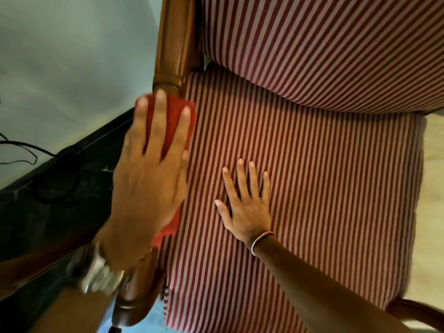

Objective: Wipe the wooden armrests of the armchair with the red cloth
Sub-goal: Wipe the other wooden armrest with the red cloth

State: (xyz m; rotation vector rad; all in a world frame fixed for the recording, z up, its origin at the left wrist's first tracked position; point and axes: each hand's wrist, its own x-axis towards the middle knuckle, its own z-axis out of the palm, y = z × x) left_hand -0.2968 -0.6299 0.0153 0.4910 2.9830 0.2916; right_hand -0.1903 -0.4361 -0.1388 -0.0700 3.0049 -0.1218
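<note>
The armchair's left wooden armrest [171, 44] runs from the top centre down to its rounded front end at the bottom left. A red cloth [174, 116] lies over its middle. My left hand [149, 183] presses flat on the cloth with its fingers spread, and it is blurred by motion. My right hand [247, 207] rests open, palm down, on the red-and-white striped seat cushion [336, 188]. Only a small curve of the right armrest [418, 311] shows at the bottom right.
The striped back cushion [336, 44] fills the top right. Left of the chair are a pale wall [60, 56], a dark surface [48, 212] below it and thin black cables [24, 150]. My left wrist carries a metal watch [101, 277]. Pale floor [432, 188] shows at the right.
</note>
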